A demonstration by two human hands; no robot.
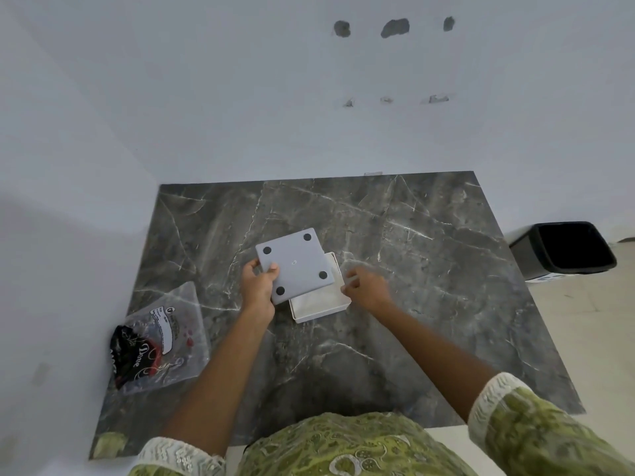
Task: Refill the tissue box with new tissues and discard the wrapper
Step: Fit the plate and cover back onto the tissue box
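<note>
Two risks: the left hand (257, 286) pinches the grey square base panel (295, 264) by one corner mid-bench over the white open tissue box (321, 304); right hand (366, 288) pinches its rim. Panel could slip.

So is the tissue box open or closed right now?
Open. The left hand holds the grey base panel lifted askew off the white box, exposing its interior.
</note>
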